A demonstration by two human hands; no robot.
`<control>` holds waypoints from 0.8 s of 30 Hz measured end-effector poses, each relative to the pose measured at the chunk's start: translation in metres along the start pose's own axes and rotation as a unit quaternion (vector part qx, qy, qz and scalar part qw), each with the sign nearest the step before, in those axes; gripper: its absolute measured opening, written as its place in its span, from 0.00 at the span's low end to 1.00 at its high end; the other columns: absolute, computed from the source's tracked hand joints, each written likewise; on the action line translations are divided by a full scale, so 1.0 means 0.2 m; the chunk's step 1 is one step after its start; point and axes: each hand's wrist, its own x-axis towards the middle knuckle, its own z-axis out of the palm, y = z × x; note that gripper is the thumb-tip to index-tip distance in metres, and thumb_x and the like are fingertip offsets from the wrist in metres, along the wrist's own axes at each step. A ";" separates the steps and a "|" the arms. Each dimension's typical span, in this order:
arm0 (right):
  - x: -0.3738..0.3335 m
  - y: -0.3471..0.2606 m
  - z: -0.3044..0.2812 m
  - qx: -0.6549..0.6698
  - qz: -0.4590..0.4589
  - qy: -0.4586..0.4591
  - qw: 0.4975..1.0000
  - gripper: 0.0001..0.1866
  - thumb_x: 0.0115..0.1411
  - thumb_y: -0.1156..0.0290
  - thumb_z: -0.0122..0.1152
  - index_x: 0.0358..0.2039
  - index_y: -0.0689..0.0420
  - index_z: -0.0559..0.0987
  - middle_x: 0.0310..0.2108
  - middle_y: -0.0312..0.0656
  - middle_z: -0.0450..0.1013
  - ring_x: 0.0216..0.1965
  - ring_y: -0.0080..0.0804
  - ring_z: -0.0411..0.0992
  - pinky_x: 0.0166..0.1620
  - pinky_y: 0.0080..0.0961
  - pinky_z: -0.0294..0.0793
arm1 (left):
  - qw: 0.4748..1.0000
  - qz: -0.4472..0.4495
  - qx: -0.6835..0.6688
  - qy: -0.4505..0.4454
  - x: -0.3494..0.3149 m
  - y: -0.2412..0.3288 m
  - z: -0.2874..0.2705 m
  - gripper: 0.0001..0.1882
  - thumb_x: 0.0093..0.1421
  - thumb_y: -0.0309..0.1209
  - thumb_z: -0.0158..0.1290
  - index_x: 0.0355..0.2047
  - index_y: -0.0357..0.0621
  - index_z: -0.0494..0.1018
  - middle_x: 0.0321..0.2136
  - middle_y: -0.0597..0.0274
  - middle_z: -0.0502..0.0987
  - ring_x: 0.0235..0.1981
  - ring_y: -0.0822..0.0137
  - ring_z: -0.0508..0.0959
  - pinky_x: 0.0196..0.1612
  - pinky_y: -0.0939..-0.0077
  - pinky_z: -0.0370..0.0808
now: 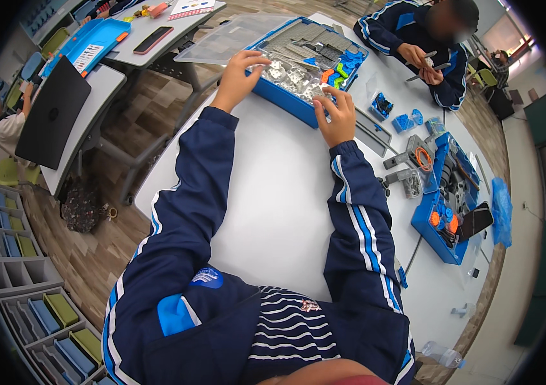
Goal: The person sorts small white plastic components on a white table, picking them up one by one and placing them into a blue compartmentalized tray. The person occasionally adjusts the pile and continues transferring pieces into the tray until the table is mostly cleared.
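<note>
A blue storage box (284, 97) full of sorted building-kit parts stands at the far side of the white table. My left hand (237, 80) is at its front left corner, fingers stretched over the rim beside the light grey pieces (289, 76). At the front right of the box is my right hand (338, 119), thumb and fingers apart, fingertips close to the grey pieces. I see nothing clearly held in either hand. Orange and green parts (340, 74) and blue parts (352, 59) fill the right compartments, with grey beams and plates (311, 38) behind.
A clear lid (221, 40) sticks out left of the box. To the right are small containers of blue parts (382, 106), a grey block with orange cable (422, 157) and another blue box (436, 228). Across the table, a person (407, 32) handles grey parts. A laptop (54, 125) stands at left.
</note>
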 end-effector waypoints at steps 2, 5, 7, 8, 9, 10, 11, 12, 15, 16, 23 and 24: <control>-0.03 0.00 0.02 0.009 0.025 0.001 1.000 0.05 0.60 0.66 0.67 0.33 0.52 0.85 0.51 0.40 0.73 0.51 0.43 0.71 0.53 0.40 0.70 | 0.992 0.056 0.112 0.010 -0.01 0.03 0.04 0.12 0.60 0.35 0.60 0.44 0.56 0.85 0.57 0.52 0.73 0.62 0.49 0.67 0.63 0.55 0.65; -0.05 0.00 0.03 0.006 0.034 -0.002 0.999 0.05 0.60 0.66 0.67 0.35 0.51 0.84 0.53 0.41 0.72 0.51 0.43 0.70 0.53 0.40 0.70 | 0.986 0.047 0.157 0.023 -0.01 0.07 0.11 0.14 0.55 0.41 0.65 0.43 0.59 0.85 0.60 0.52 0.70 0.67 0.44 0.58 0.67 0.49 0.58; -0.05 0.00 0.03 0.009 0.032 0.000 0.999 0.06 0.60 0.66 0.67 0.37 0.50 0.84 0.53 0.41 0.72 0.51 0.43 0.70 0.53 0.40 0.70 | 0.984 0.057 0.162 0.045 0.01 0.09 0.16 0.14 0.52 0.40 0.66 0.41 0.60 0.85 0.60 0.53 0.70 0.67 0.45 0.58 0.66 0.48 0.58; -0.04 0.00 0.03 0.014 0.035 0.002 0.999 0.06 0.60 0.66 0.67 0.38 0.50 0.84 0.53 0.41 0.72 0.51 0.43 0.70 0.53 0.40 0.70 | 0.984 0.052 0.165 0.037 0.02 0.10 0.19 0.15 0.51 0.40 0.67 0.40 0.59 0.85 0.59 0.51 0.70 0.67 0.45 0.58 0.66 0.48 0.58; -0.04 0.00 0.03 0.008 0.029 0.009 0.999 0.07 0.61 0.66 0.67 0.39 0.49 0.84 0.52 0.40 0.72 0.50 0.42 0.70 0.51 0.38 0.70 | 0.983 0.043 0.179 0.019 0.03 0.10 0.22 0.14 0.51 0.40 0.67 0.40 0.58 0.85 0.59 0.51 0.70 0.66 0.45 0.58 0.66 0.48 0.58; -0.04 0.00 0.03 0.003 0.025 0.014 1.000 0.08 0.62 0.66 0.66 0.41 0.49 0.84 0.52 0.40 0.72 0.48 0.40 0.70 0.48 0.36 0.71 | 0.981 0.040 0.190 0.012 0.03 0.11 0.25 0.14 0.50 0.39 0.67 0.39 0.58 0.85 0.58 0.51 0.70 0.66 0.45 0.59 0.66 0.48 0.58; -0.04 0.00 0.03 -0.002 0.014 0.021 1.000 0.08 0.62 0.66 0.66 0.42 0.49 0.84 0.51 0.40 0.72 0.47 0.39 0.70 0.46 0.33 0.71 | 0.979 0.020 0.204 -0.010 0.03 0.11 0.28 0.14 0.50 0.39 0.67 0.38 0.57 0.85 0.58 0.50 0.70 0.66 0.45 0.59 0.66 0.49 0.58; -0.04 0.00 0.03 0.004 0.021 0.018 1.000 0.09 0.62 0.66 0.66 0.42 0.49 0.84 0.51 0.40 0.72 0.47 0.39 0.70 0.46 0.33 0.71 | 0.983 0.010 0.182 -0.013 0.03 0.11 0.31 0.14 0.49 0.36 0.68 0.37 0.56 0.85 0.58 0.50 0.70 0.66 0.45 0.59 0.66 0.49 0.60; -0.05 0.01 0.03 0.014 0.025 0.018 0.999 0.09 0.62 0.66 0.66 0.43 0.49 0.84 0.50 0.40 0.72 0.46 0.39 0.70 0.46 0.34 0.71 | 0.987 0.009 0.160 -0.003 0.03 0.10 0.35 0.14 0.48 0.34 0.68 0.37 0.55 0.85 0.57 0.50 0.71 0.66 0.45 0.60 0.65 0.48 0.61; -0.05 0.01 0.04 0.014 0.026 0.020 0.999 0.09 0.62 0.67 0.66 0.43 0.49 0.84 0.50 0.40 0.72 0.46 0.39 0.70 0.47 0.34 0.71 | 0.988 0.011 0.153 -0.003 0.02 0.10 0.36 0.14 0.48 0.33 0.67 0.38 0.55 0.85 0.58 0.49 0.70 0.66 0.44 0.59 0.65 0.48 0.61; -0.05 0.01 0.04 0.028 0.037 0.019 0.999 0.09 0.61 0.67 0.66 0.43 0.49 0.84 0.48 0.40 0.72 0.44 0.38 0.70 0.47 0.34 0.70 | 0.976 0.041 0.213 0.007 0.03 0.08 0.33 0.16 0.48 0.32 0.66 0.40 0.54 0.85 0.59 0.48 0.70 0.67 0.44 0.59 0.67 0.50 0.61; -0.05 0.01 0.04 0.030 0.038 0.019 0.999 0.09 0.61 0.67 0.66 0.43 0.50 0.84 0.48 0.40 0.72 0.44 0.38 0.70 0.47 0.34 0.70 | 0.980 0.029 0.195 -0.008 0.04 0.08 0.32 0.15 0.48 0.32 0.67 0.39 0.53 0.85 0.59 0.48 0.70 0.68 0.45 0.58 0.67 0.51 0.61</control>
